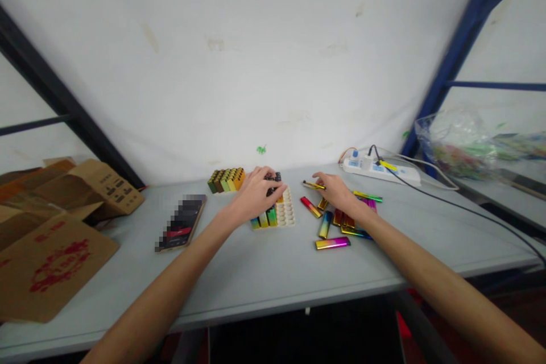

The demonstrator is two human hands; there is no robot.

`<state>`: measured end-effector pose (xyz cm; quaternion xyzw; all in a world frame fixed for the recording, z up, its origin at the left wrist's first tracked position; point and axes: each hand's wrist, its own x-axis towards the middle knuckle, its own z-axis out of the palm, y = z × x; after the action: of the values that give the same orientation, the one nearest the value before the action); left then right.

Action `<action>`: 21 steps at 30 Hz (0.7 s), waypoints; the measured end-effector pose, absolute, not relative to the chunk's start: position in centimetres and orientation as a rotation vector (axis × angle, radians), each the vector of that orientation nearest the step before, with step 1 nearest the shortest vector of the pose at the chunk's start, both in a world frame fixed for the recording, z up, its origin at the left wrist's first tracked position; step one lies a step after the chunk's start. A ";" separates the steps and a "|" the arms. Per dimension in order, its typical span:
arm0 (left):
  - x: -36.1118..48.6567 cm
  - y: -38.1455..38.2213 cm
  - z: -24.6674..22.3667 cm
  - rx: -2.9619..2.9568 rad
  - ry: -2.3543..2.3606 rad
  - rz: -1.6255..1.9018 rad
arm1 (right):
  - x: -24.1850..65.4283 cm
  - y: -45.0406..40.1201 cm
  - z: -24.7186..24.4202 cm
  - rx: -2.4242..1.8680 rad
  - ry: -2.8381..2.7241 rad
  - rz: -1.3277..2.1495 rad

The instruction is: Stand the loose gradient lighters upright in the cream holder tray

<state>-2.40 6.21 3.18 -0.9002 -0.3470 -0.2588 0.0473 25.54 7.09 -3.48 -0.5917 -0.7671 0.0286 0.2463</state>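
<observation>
A white tray point(286, 217) with rows of round holes lies near the middle of the table, its left part filled with upright metallic lighters point(268, 217). Over these lighters rests my left hand point(257, 189), thumb and fingers apart, partly covering their dark tops. Between the fingertips of my right hand point(335, 189) is a gold lighter point(313, 185), held roughly level above the table. Beneath and around that hand lie loose shiny lighters in several colours, among them a red one point(310, 207), a blue-yellow one point(325, 224) and a yellow-purple one point(333, 243).
Behind my left hand stands a block of gold and green lighters point(226, 180). A phone point(183, 222) lies to the left, beside cardboard boxes point(55, 261). At the back right is a power strip point(384, 170) with a black cable point(460, 202). A plastic bag point(460, 139) sits beyond the blue frame.
</observation>
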 end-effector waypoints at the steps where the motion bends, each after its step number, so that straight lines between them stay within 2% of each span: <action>1: -2.4 6.1 3.2 -2.758 -1.069 -0.768 | 25.6 7.0 -3.3 -1.606 -2.075 0.079; 7: -2.7 5.9 3.0 -2.800 -1.073 -0.799 | 25.2 6.6 -2.4 -1.446 -1.887 0.222; 15: -2.4 4.9 4.2 -2.743 -1.285 -1.370 | 23.0 3.9 0.0 -0.832 -1.596 0.991; 21: -1.3 3.8 4.1 -3.071 -1.271 -1.699 | 20.8 2.6 -0.2 -0.700 -1.639 1.124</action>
<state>-1.31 3.81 4.07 -0.7870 -0.3256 -0.4355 -0.2913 20.77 2.63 -0.23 -0.2887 -0.6760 0.4636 0.4948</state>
